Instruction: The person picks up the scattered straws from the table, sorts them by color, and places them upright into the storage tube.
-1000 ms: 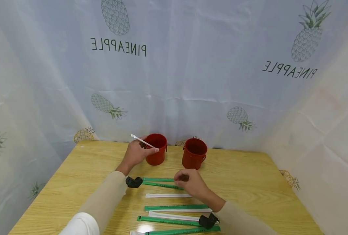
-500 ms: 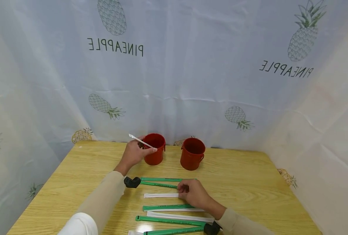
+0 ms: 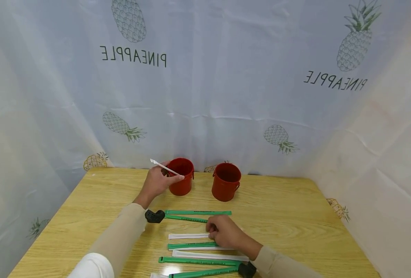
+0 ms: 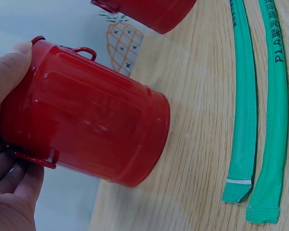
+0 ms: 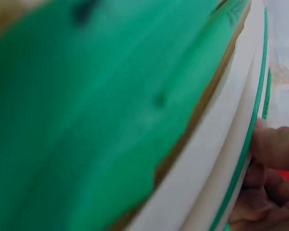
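Two red metal buckets stand at the back of the table. My left hand point(image 3: 158, 180) grips the left red bucket point(image 3: 180, 188) at its rim. In the left wrist view, the thumb point(image 4: 12, 67) lies on the wall and fingers reach behind the side handle. A white paper-wrapped straw point(image 3: 165, 167) slants over this hand and across the bucket's mouth, its lower end hidden near the thumb. At the table's middle my right hand point(image 3: 226, 231), fingers curled, pinches the right part of another white wrapped straw point(image 3: 188, 236).
Several green-wrapped straws point(image 3: 198, 212) and white ones point(image 3: 205, 255) lie in a loose column toward the front edge. The second red bucket point(image 3: 226, 183) stands right of the first. Pineapple-print curtain point(image 3: 205, 77) hangs close behind the table point(image 3: 288, 216).
My right hand has come down from the green straws to the white straw, which has shifted slightly toward me. My left hand stays at the bucket.
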The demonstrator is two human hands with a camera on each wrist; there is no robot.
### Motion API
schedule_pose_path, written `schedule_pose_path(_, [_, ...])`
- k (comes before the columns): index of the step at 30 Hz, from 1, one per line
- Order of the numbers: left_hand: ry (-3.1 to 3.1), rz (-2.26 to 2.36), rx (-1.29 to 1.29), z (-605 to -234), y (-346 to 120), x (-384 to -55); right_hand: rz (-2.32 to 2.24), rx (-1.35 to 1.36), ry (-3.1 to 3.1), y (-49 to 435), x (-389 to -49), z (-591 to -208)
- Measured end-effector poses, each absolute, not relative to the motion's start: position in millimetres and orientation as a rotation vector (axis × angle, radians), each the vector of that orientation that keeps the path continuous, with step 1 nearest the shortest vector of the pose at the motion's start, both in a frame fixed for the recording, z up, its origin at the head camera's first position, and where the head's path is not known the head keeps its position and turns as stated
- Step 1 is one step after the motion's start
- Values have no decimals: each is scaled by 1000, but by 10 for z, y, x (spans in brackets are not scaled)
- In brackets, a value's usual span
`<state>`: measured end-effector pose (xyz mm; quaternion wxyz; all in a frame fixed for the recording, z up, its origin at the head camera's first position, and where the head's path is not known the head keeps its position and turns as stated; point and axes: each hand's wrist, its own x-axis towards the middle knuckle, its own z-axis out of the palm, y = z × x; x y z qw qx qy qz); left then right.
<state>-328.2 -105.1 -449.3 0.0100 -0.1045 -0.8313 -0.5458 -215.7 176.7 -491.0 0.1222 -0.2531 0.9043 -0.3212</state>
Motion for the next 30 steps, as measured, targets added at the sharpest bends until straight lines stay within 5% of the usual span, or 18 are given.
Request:
schedule_pose_path(8, [-2580, -1715, -333, -4517, -1053, -3288, -654, -916, 2575, 1843, -2176, -4771])
schedule_pose_path(21, [-2576, -1681, -327, -4508, -1068, -3291, -1124, -1164, 2607, 1960, -2397, -4171])
schedule_pose_path(30, [-2570, -1701, -326, -4533, -1055, -3307, -1398, -1105, 2605, 1797, -2446, -4002])
